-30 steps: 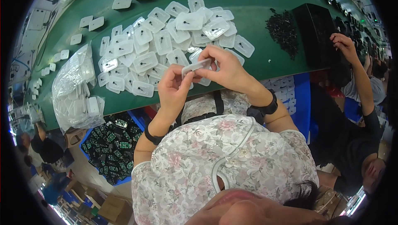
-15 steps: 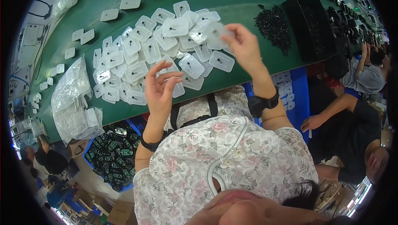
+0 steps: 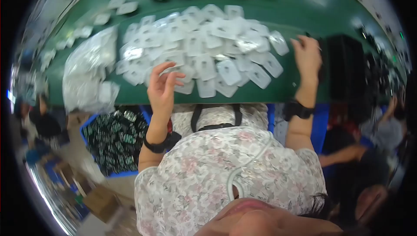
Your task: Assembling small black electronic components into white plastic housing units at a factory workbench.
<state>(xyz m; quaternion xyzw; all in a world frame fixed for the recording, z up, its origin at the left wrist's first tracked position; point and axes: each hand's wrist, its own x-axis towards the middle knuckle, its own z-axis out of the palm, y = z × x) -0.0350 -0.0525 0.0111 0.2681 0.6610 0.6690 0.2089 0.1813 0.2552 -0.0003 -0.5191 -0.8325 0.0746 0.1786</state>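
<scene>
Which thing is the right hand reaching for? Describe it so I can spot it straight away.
Start at the green table and its heap of clear flat packets. Follow the right hand out past the heap's right edge: it rests against a black bin on the table's right end. The bin is the only dark, boxy thing there; everything beside it is pale, flat and see-through.
</scene>
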